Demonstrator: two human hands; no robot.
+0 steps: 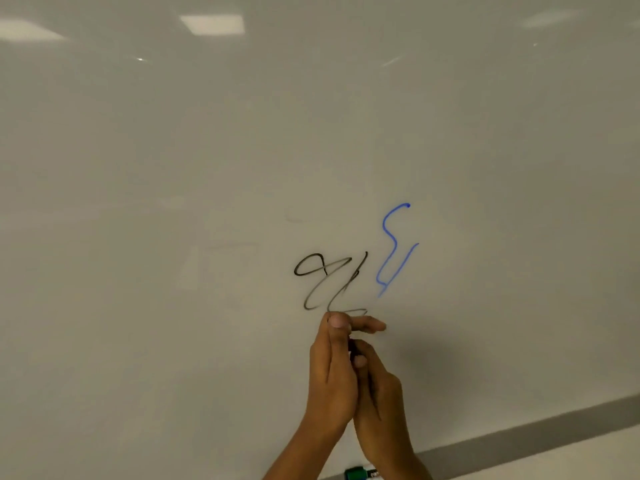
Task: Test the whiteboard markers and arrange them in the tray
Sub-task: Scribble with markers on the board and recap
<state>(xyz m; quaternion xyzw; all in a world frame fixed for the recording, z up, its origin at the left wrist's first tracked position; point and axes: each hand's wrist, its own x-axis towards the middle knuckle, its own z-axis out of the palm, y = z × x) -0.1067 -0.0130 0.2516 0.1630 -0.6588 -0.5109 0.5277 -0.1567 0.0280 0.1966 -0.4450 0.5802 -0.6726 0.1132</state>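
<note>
Reflections of ceiling lights [212, 24] show at the far top, and a grey wall strip [540, 433] runs at the near right.

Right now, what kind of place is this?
Probably a classroom or meeting room. A big wall-mounted whiteboard fills the view, with black and blue test scribbles, a green-capped marker at its lower edge, and ceiling light panels reflected in it.

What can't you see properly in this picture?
- Marker in the hands: head view; the left hand and right hand cover nearly all of it, so its colour and cap can't be told.
- Green marker: cut off by the bottom edge and partly behind the right wrist.
- Tray: mostly out of the picture at the bottom edge.
- End of the black scribble: hidden behind the fingertips.
</note>
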